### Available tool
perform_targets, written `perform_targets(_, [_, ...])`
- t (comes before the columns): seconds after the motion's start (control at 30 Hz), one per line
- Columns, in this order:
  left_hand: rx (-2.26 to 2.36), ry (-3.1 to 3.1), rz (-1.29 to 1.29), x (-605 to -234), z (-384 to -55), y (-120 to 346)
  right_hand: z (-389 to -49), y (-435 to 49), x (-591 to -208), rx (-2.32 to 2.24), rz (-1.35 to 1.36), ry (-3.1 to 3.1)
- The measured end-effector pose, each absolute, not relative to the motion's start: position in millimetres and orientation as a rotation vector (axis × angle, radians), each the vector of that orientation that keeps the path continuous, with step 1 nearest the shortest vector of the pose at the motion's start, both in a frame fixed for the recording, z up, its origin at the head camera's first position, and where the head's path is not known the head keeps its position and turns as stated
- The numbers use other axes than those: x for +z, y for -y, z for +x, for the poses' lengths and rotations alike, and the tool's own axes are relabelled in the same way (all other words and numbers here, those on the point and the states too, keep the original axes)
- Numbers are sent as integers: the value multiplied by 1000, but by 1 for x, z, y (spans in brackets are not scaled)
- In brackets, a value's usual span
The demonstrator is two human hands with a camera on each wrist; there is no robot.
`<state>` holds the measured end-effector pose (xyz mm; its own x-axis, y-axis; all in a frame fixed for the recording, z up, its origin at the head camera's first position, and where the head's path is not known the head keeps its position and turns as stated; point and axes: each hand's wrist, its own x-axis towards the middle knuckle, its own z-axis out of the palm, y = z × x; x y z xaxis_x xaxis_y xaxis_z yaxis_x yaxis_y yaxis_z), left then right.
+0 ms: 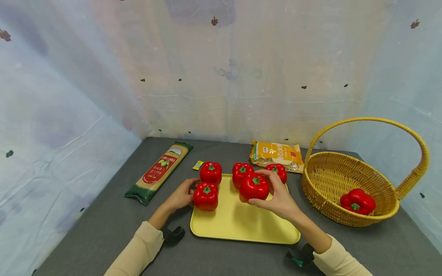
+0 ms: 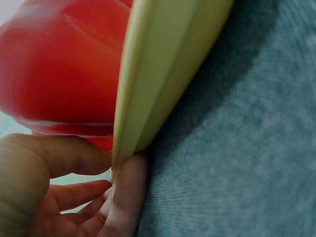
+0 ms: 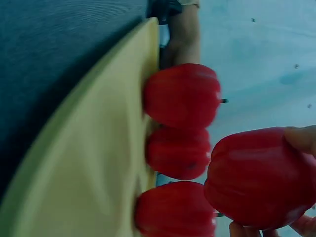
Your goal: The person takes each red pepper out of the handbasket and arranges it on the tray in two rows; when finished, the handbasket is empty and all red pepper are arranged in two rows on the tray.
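Observation:
In the head view a yellow tray (image 1: 238, 226) bears several red bell peppers. My left hand (image 1: 180, 196) is at the tray's left edge; in the left wrist view its thumb and fingers pinch the rim (image 2: 129, 98) from above and below. Right beside it stands the front left pepper (image 1: 206, 197), with another pepper (image 1: 211, 172) behind it. My right hand (image 1: 281, 199) grips a bell pepper (image 3: 259, 177), raised over the tray with its green stem upward. Behind that one are a pepper (image 1: 239, 172) and, partly hidden by the fingers, a further pepper (image 1: 279, 172).
A yellow wicker basket (image 1: 319, 205) with a tall handle stands at the right, one red pepper (image 1: 357, 201) inside. Behind the tray lies an orange food packet (image 1: 277, 153). To the left are a long pasta pack (image 1: 160, 168) and a small yellow-green packet (image 1: 198, 165).

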<state>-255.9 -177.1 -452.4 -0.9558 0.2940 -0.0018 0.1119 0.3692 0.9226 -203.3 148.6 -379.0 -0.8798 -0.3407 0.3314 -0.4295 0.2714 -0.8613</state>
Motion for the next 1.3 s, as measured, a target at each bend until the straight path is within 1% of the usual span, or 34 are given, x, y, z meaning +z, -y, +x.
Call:
perform_targets(0.23, [1637, -2457, 364, -451, -255, 177, -206, -141, -393, 1352, 774, 2541])
perform_targets(0.37, [1634, -2455, 358, -450, -254, 177, -206, -138, -398, 1234, 775, 2568])
perform_targets(0.77, [1645, -2452, 360, -452, -256, 177, -209, -134, -408, 1220, 735, 2612])
perform_targets(1.3, [1645, -2449, 356, -450, -254, 177, -215, -134, -415, 1213, 807, 2600])
